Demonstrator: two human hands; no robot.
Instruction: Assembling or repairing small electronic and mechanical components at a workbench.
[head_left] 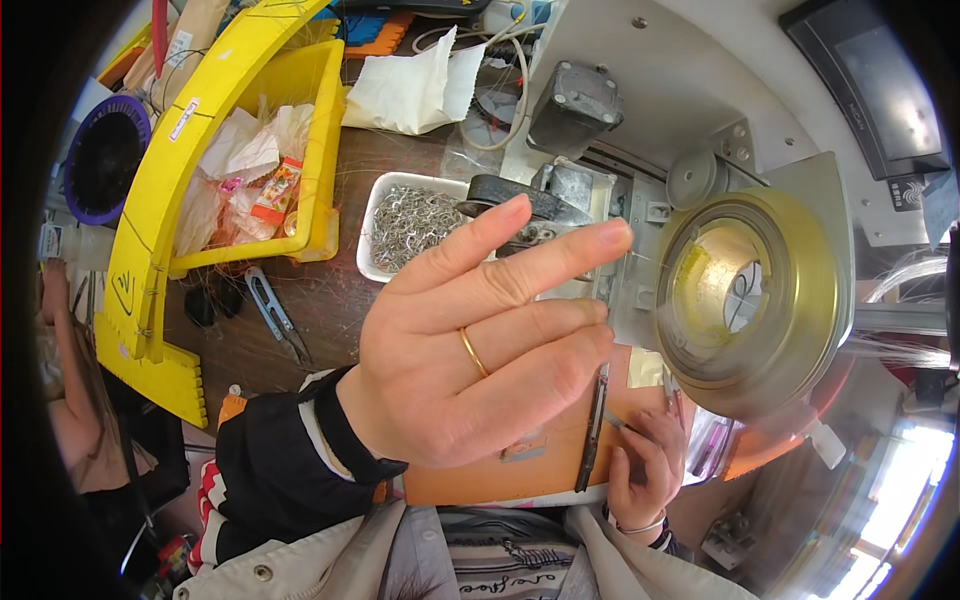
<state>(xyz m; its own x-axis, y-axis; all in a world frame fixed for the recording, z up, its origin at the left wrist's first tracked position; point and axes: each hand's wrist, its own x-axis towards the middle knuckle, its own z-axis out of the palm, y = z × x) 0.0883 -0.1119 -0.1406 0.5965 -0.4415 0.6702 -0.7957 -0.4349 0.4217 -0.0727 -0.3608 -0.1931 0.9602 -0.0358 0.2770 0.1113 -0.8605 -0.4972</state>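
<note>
My left hand [480, 350], with a gold ring on one finger, reaches across the middle of the view. Its fingers are stretched to the right and spread, and I see nothing held in them. Just beyond the fingertips stands a brass-coloured wheel [800, 300] with a hollow centre, its edge slightly blurred. Lower down, my right hand [650, 465] rests with curled fingers at the right side of an orange board [450, 485]. A thin greyish piece shows at its fingertips, too small to name. Left of it lies a slim dark tool [592, 430].
A white tray [366, 235] of small metal pieces sits behind my left hand. Blue thread snips [270, 305] lie beside a yellow bin [325, 170] of wrappers. A machine with a motor [575, 105] and a screen [880, 85] stands right. Another person's arm [70, 370] is far left.
</note>
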